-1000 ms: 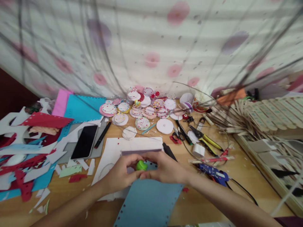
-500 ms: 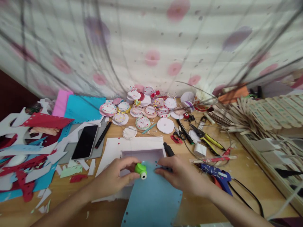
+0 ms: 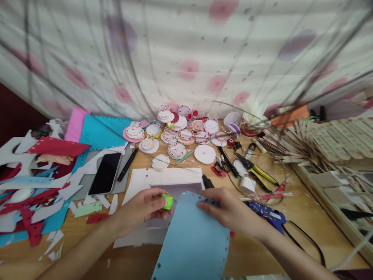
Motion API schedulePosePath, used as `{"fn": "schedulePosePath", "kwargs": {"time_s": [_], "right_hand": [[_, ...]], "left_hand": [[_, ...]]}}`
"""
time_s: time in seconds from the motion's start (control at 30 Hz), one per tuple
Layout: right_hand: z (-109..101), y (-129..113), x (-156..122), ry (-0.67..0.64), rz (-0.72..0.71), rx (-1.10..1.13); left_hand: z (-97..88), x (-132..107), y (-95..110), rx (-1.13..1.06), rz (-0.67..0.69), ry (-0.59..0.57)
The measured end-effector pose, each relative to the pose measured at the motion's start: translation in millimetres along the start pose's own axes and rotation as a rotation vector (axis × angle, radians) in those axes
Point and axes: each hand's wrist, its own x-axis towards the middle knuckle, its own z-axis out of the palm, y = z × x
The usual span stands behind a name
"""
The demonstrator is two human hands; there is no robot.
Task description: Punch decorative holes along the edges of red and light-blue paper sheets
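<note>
My left hand [image 3: 145, 208] grips a small bright green craft hole punch [image 3: 168, 202] between thumb and fingers, just left of a light blue sheet of paper [image 3: 194, 237]. The punch and the sheet are apart. With thumb and fingers, my right hand [image 3: 225, 208] pinches the sheet near its upper right corner. Small holes run along the sheet's top, right and lower left edges. Behind both hands, a shallow pale lavender box [image 3: 180, 190] lies on a white sheet [image 3: 166, 175], partly covered by the hands and the blue paper.
Paper scraps [image 3: 43, 202] and a black phone [image 3: 105, 174] lie at left. Decorated paper discs [image 3: 177, 150] crowd the back. Toward the right are scissors [image 3: 222, 165], yellow-handled pliers [image 3: 258, 171], a blue glue gun [image 3: 268, 216] and wooden sticks [image 3: 288, 144].
The green punch has come away from the blue sheet's top edge, moving slightly left and turning in my left hand. The sheet has shifted slightly up and right in my right hand.
</note>
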Motion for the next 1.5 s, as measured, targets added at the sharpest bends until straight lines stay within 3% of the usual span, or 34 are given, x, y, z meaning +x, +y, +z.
{"fn": "schedulePosePath", "kwargs": {"time_s": [0.47,0.7,1.0,1.5], "right_hand": [[-1,-5,6,0.016,-0.024,0.133],[3,-13,10,-0.010,-0.016,0.164],[2,-15,7,0.018,-0.015,-0.001],[5,-18,15,-0.016,-0.034,0.075]], "left_hand": [[1.5,-5,-2,0.059,0.240,0.210],[9.3,-8,-1,0.153,0.170,0.169],[1.5,-10,-1,0.158,0.181,0.093],[-0.7,-7,-6,0.202,0.197,0.131]]}}
